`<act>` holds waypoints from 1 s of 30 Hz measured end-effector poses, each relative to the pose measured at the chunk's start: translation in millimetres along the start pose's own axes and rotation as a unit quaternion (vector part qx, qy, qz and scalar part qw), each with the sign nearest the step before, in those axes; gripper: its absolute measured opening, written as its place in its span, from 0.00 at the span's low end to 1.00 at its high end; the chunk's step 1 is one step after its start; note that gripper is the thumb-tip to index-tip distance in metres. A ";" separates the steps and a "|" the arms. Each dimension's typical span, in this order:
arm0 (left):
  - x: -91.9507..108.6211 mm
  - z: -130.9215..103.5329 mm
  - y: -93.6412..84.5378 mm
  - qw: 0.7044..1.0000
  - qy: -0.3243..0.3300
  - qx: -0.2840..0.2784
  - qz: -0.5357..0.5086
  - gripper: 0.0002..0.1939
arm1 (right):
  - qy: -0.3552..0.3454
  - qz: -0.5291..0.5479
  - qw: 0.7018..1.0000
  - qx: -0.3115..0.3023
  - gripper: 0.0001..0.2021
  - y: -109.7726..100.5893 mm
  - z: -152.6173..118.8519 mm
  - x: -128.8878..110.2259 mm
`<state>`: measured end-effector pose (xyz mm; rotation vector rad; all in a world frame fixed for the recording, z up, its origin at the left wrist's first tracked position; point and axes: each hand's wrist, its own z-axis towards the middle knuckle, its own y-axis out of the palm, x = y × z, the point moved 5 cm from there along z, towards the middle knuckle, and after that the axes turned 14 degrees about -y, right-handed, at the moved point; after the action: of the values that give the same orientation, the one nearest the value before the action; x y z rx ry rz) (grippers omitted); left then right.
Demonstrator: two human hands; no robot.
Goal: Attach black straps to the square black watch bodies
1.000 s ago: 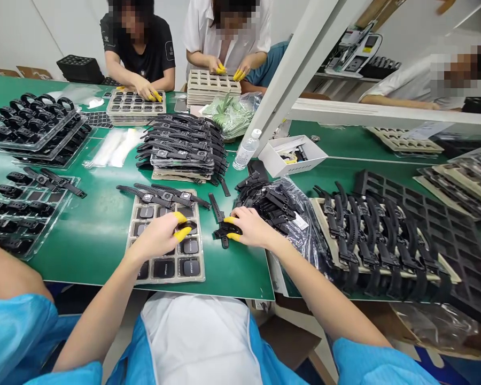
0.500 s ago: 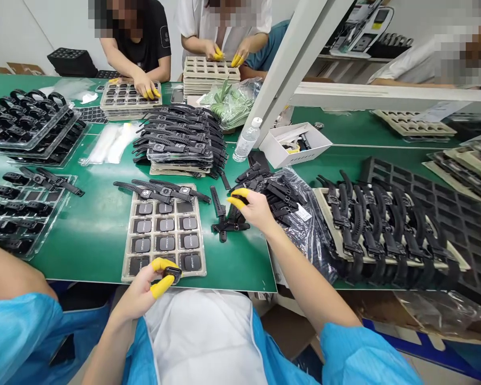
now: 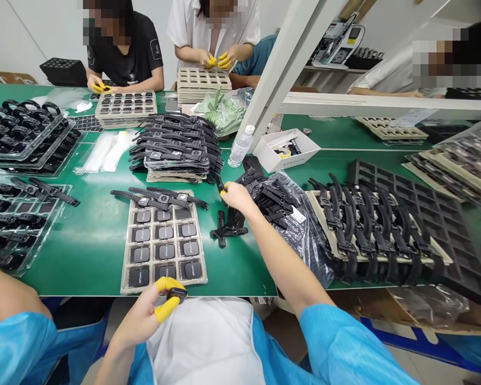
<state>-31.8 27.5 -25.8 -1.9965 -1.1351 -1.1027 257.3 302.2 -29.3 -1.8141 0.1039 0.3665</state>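
My left hand (image 3: 146,314), yellow covers on its thumb and fingertip, pinches a black watch case (image 3: 178,293) just off the table's front edge. Right beyond it lies a cream tray (image 3: 202,255) with square black watch pieces in its pockets. Three watches (image 3: 158,201) with straps rest across the tray's far end. My right hand (image 3: 237,195) is closed on a black watch strap (image 3: 219,183), which points away from me, beside a heap of loose straps (image 3: 270,200). A few more straps (image 3: 229,231) lie on the green table below that hand.
Stacked trays of watches (image 3: 176,141) stand beyond my tray, with others at the left (image 3: 28,133) and right (image 3: 379,230). A water bottle (image 3: 241,147) and a white box (image 3: 286,152) stand by a slanting post (image 3: 282,69). Two people work across the table.
My right hand has moved slightly left and now holds a strap that lay on the table. My left hand, still with the watch case, is a little nearer me.
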 end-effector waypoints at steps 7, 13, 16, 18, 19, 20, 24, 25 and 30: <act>-5.5 4.9 -2.4 1.000 -0.001 0.007 -0.005 0.16 | 0.082 0.047 0.995 -0.022 0.17 -9.0 52.2 8.9; -16.8 2.6 2.6 1.000 -0.004 -0.010 -0.002 0.17 | 0.109 0.112 0.987 -0.042 0.18 1.1 59.4 16.1; -21.6 -0.4 0.8 1.000 -0.016 -0.003 -0.013 0.18 | 0.122 0.147 0.981 -0.036 0.16 -4.5 53.0 30.0; -23.1 -2.3 -1.9 1.000 -0.017 -0.002 -0.022 0.18 | 0.130 0.168 0.977 -0.021 0.15 -14.0 51.7 39.6; -23.2 -3.0 -3.3 1.000 -0.017 -0.002 -0.026 0.18 | 0.132 0.177 0.975 -0.010 0.15 -20.0 52.9 43.2; -22.8 -3.3 -4.8 0.999 -0.016 -0.002 -0.028 0.18 | 0.133 0.184 0.974 0.003 0.15 -26.5 55.4 45.4; -15.5 -1.7 -10.2 1.000 -0.021 0.009 -0.018 0.18 | 0.116 0.201 0.970 0.074 0.13 -51.4 71.9 39.3; -12.8 -1.2 -11.2 1.000 -0.023 0.014 -0.011 0.19 | 0.108 0.202 0.969 0.095 0.12 -57.0 75.2 35.3; -10.1 -2.4 -11.2 0.999 -0.025 0.022 -0.025 0.19 | 0.058 0.219 0.958 0.178 0.14 -77.1 64.7 20.2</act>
<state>-45.6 26.8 -32.4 -1.9816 -1.2315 -1.0482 284.0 387.5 21.1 -1.4422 0.6232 0.5169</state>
